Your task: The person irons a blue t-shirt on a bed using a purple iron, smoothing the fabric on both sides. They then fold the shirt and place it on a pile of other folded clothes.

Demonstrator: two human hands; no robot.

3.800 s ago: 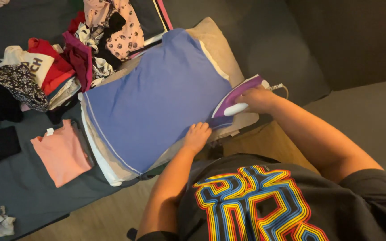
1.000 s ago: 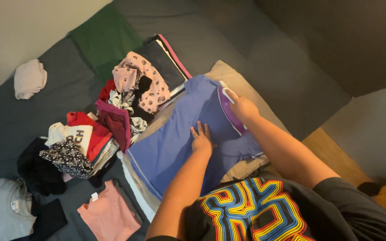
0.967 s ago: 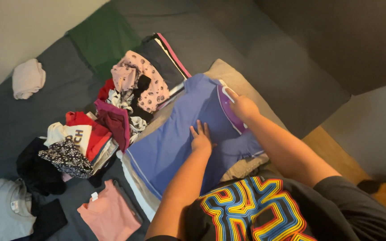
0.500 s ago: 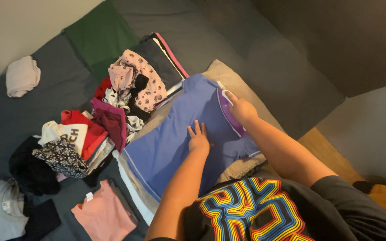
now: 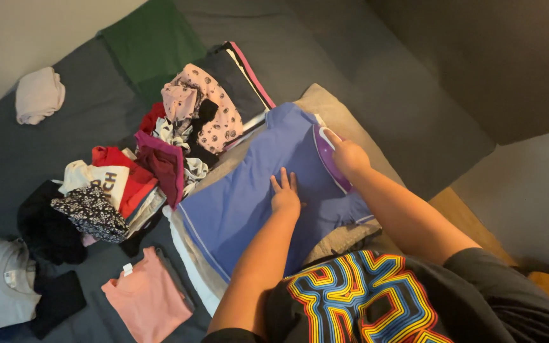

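The left hand (image 5: pixel 285 198) lies flat on a blue-violet garment (image 5: pixel 268 190), its fingers (image 5: pixel 282 180) slightly spread and pressed down on the cloth, pinching nothing. The garment is spread smooth over a beige pad (image 5: pixel 325 105) with white layers showing at its near edge, all resting on a dark grey bed (image 5: pixel 376 82). Just to the right of those fingers, the right hand (image 5: pixel 349 157) wraps its fingers around the white handle of a purple iron (image 5: pixel 327 154), which sits sole-down on the garment's far right part. Beyond the left fingertips, past the garment's far edge, a heap of clothes (image 5: pixel 160 152) piles up: a pink spotted piece, maroon and red tops, a black-and-white patterned one. A folded pink shirt (image 5: pixel 150 298) lies to the left of the left forearm, nearer the person. A green cloth (image 5: pixel 150 44) is spread well beyond the heap, and a small pale pink bundle (image 5: pixel 38 95) sits far off to the left.
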